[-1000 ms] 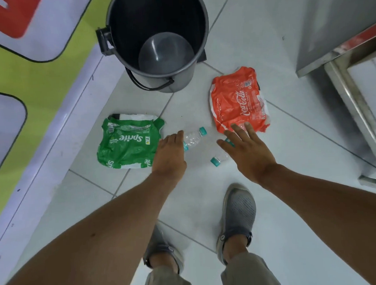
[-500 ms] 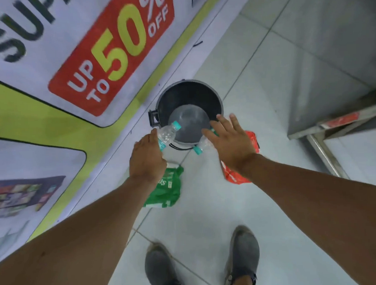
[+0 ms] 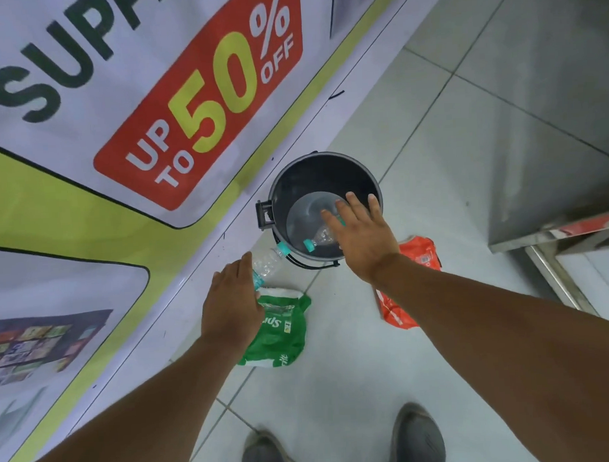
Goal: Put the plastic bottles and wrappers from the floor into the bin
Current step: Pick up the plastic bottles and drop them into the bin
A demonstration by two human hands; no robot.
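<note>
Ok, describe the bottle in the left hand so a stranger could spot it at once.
Find the dark round bin beside the floor banner. Just outside its near-left rim, the left hand grips a clear bottle above the green wrapper. Unlike the other teal-capped bottle, it is outside the bin.

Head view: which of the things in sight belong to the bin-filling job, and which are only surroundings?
Part of the job:
- dark bin
- bottle in the left hand
- bottle under the open right hand, over the bin's mouth
- green Sprite wrapper, on the floor
- red wrapper, on the floor

Just surroundings:
- sale banner
- metal counter
- grey shoes
</note>
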